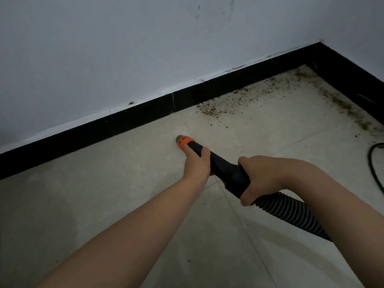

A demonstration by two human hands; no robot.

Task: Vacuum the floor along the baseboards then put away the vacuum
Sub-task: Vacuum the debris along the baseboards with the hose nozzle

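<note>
Both hands are being used on a black vacuum nozzle (224, 169) near the centre of the view: the left hand (197, 163) is being wrapped around its forward part, just behind the orange collar (185, 140), while the right hand (264, 177) is being clenched around the rear, where the ribbed hose (291, 213) is running off toward 4 o'clock. The nozzle tip is being aimed toward 11 o'clock, near the black baseboard (116, 125) but apart from it. Brown debris (239, 100) is being left along the baseboard toward 1 o'clock and into the corner, so the vacuuming is judged unfinished; putting away is not yet begun. The vacuum body is being cut off from view, and a dark cable (374, 161) at 3 o'clock is being only partly shown.
</note>
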